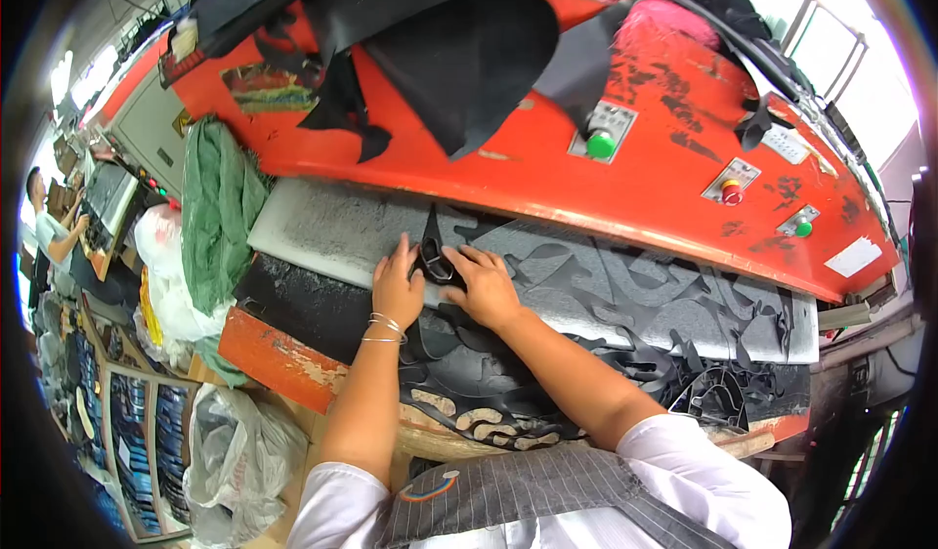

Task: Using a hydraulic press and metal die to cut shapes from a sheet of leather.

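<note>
Two Hands Meet at a Black Loop

Here we are at the red machine (674,148), and both bare hands are in close. The left hand (398,280) is at one side of a small black loop (436,264), the right hand (481,285) at the other, fingers bent towards it. How tightly either one grips, I can't tell from here. The loop sits between them over the grey board (327,227), near its front edge. To the right, black scraps (625,275) sprawl across that board (quite the tangle), and a metal frame (715,401) rests nearer the person.
</note>
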Demonstrator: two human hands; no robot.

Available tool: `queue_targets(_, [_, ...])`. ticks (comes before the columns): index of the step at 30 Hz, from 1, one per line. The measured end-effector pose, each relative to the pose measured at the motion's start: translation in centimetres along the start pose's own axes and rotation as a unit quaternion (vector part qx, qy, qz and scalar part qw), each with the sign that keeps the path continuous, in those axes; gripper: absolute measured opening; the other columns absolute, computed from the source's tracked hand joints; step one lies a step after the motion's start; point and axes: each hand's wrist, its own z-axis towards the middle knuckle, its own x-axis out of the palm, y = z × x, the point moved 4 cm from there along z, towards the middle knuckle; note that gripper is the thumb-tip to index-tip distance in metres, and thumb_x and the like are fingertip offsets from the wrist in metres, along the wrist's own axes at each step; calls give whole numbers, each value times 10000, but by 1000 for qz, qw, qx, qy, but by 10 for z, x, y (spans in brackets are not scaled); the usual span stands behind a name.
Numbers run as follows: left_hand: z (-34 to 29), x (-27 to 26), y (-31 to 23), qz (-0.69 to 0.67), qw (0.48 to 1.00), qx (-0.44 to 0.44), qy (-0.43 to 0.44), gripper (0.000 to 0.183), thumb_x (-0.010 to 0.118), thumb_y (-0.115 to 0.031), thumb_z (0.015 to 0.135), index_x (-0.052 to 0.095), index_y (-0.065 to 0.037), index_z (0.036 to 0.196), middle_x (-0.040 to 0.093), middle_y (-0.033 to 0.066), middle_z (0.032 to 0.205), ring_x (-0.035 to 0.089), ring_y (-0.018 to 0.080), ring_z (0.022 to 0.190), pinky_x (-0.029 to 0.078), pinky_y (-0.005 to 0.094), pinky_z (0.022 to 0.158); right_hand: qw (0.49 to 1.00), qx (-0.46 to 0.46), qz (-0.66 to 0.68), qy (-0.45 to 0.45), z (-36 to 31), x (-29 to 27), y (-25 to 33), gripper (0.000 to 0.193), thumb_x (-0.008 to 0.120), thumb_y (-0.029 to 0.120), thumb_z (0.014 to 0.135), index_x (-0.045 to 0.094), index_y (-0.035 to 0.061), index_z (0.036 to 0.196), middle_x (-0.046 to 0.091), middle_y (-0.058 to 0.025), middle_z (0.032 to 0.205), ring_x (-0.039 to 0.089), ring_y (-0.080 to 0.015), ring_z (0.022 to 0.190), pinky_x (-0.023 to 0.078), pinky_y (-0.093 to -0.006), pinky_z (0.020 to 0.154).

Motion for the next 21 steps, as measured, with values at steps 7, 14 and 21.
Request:
queue_targets(7, [-7,-31,-119,-219,971,11,-92,258,604,-115,841,633,-31,1084,675,138,976,638,305,939,496,397,828,903,54,44,-423,-149,-176,-62,612,732,277,821,494,5,1315,482,-173,1366,434,-327,1285,330,-447,1071])
queue_targets(14, [17,-51,-309,-211,946,238,64,306,597,-266,869,628,-57,648,622,153,654,625,349,634,502,432,599,666,264,-236,-656,-273,-406,-196,659,381,406,1005,290,-105,1411,259,-274,1497,217,-380,1408,156,-434,1153])
queue_targets(21, [11,-63,-295,-179,967,180,30,339,582,-286,867,587,-45,628,585,183,627,589,393,608,479,465,580,716,302,-101,-622,-275,-404,-179,762,327,500,992,163,-77,1461,111,-252,1546,71,-377,1443,113,-449,1160])
